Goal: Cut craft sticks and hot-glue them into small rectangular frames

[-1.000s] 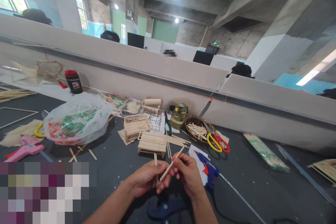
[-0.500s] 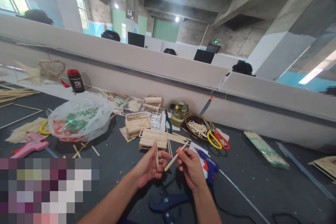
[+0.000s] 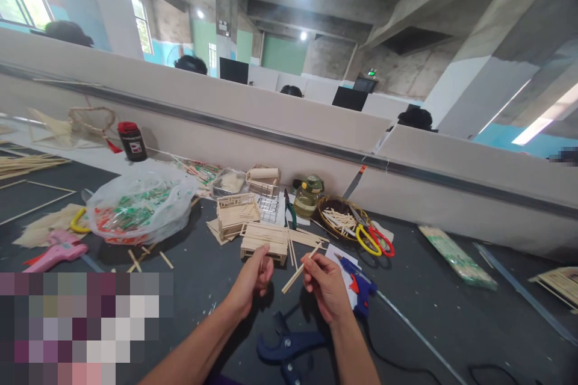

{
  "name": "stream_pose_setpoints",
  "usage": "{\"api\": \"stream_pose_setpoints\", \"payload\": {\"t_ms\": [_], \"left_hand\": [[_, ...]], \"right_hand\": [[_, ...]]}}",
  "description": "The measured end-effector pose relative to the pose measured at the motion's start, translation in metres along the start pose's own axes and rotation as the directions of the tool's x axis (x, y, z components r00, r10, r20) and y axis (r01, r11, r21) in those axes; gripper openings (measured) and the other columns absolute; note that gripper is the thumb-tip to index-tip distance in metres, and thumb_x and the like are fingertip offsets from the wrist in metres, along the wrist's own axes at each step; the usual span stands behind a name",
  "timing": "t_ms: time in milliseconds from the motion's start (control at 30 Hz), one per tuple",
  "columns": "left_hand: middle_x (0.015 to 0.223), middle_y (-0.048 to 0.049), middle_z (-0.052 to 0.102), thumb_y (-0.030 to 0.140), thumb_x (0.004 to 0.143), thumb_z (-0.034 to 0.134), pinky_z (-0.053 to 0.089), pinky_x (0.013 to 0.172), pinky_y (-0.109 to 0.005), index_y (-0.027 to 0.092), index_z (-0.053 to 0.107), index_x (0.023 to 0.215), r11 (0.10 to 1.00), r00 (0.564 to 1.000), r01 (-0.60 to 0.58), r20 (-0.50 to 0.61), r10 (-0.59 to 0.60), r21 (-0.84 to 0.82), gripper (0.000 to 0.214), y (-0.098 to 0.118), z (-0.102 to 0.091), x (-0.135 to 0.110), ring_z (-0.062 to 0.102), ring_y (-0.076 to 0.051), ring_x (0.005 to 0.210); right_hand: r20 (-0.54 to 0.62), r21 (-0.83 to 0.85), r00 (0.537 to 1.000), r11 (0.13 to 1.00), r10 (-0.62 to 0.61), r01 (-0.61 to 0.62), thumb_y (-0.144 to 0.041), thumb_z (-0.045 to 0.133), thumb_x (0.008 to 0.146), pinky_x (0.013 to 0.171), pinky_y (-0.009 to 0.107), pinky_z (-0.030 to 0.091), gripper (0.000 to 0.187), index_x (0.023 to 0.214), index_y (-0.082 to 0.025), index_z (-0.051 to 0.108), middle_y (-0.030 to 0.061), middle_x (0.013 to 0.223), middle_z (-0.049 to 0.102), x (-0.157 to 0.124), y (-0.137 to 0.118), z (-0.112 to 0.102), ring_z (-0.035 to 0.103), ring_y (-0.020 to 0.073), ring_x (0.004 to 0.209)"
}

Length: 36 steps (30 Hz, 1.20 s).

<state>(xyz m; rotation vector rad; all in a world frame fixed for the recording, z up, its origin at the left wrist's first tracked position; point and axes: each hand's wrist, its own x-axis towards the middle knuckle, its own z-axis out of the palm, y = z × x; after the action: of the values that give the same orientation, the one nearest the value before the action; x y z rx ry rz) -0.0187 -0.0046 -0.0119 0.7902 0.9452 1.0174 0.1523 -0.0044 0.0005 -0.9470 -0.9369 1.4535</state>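
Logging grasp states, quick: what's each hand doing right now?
Left hand: fingers curled shut beside the slatted stick model; contents cannot be told.
Right hand: closed, pinching a thin wooden stick.

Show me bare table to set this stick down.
The stick in the right hand fits best on the dark tabletop between blue glue gun and stick packet. A smaller gap lies between plastic bag and left hand. The strip from bag to basket is crowded.
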Motion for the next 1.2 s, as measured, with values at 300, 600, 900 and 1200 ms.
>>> {"api": "stream_pose_setpoints", "payload": {"t_ms": [300, 600, 900, 1200], "left_hand": [[0.045, 0.0067, 0.038, 0.068, 0.073, 0.057, 0.029, 0.041, -0.019, 0.012, 0.06, 0.07, 0.972, 0.983, -0.185, 0.036, 0.182, 0.146, 0.056, -0.007, 0.01, -0.001, 0.032, -0.007, 0.041], [0.057, -0.0007, 0.056, 0.048, 0.083, 0.06, 0.045, 0.042, -0.022, 0.011, 0.062, 0.087, 0.966, 0.836, 0.241, 0.525, -0.16, -0.089, 0.038, -0.001, 0.006, -0.011, 0.052, -0.011, 0.042], [0.052, 0.0057, 0.041, 0.032, 0.081, 0.068, 0.016, 0.035, -0.015, 0.012, 0.057, 0.08, 0.834, 0.647, 0.518, 0.724, -0.237, -0.19, 0.022, 0.0, 0.004, -0.018, 0.025, -0.002, 0.037], [0.052, 0.0057, 0.044, 0.047, 0.081, 0.063, 0.015, 0.042, -0.019, 0.014, 0.053, 0.076, 0.995, 0.914, 0.094, 0.398, -0.078, -0.02, 0.034, -0.002, 0.006, -0.008, 0.023, -0.004, 0.041]], "right_hand": [[0.058, -0.091, 0.998, 0.995, 0.033, -0.028, -0.038, 0.077, 0.069, 0.038, 0.014, 0.031, 0.025, 0.074, -0.015, 0.069, -0.0043, 0.056, 0.051, -0.002, 0.007, 0.006, 0.041, 0.005, 0.047], [0.15, -0.108, 0.989, 0.994, -0.007, 0.024, -0.034, 0.077, 0.069, 0.054, 0.02, 0.035, 0.019, 0.069, -0.016, 0.071, -0.0011, 0.067, 0.059, -0.003, 0.0, 0.002, 0.046, 0.0089, 0.059], [0.315, -0.049, 0.946, 0.994, -0.073, 0.093, -0.034, 0.077, 0.069, 0.054, 0.021, 0.032, 0.021, 0.065, -0.015, 0.071, -0.0015, 0.063, 0.054, -0.005, 0.005, 0.003, 0.043, 0.0091, 0.059], [0.12, -0.752, 0.992, 0.648, -0.045, 0.12, -0.041, 0.059, 0.083, 0.066, 0.026, 0.048, 0.033, 0.108, -0.02, 0.067, 0.0041, 0.086, 0.067, -0.029, -0.025, -0.019, 0.061, 0.0168, 0.075]]}}
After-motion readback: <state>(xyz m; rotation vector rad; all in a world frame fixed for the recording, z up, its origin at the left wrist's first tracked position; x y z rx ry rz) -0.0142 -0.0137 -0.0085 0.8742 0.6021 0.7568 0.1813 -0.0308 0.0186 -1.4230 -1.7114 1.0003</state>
